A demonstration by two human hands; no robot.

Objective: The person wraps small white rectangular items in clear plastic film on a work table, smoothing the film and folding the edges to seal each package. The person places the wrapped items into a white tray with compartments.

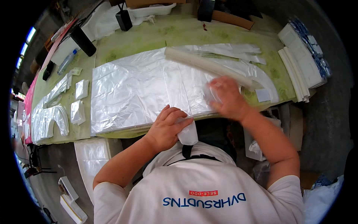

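Note:
A small folded piece of translucent white plastic (188, 135) hangs over the table's near edge. My left hand (166, 128) has closed on its upper end, thumb across it. To the right, my right hand (226, 98) hovers over a wide stack of clear plastic sheeting (126, 87), its fingers smeared by motion. Something see-through shows beside those fingers, but I cannot make out whether they grip it. Just beyond the right hand, a long pale tube or roll (207, 66) lies slantwise on the sheeting.
Folded plastic packets (78, 112) and long plastic strips (59, 118) lie left on the green-covered table (160, 33). Farther back stand a dark cylinder (82, 41), a bottle (67, 61) and a black box (123, 20). At right are white rolls (293, 74) and a white box (301, 56).

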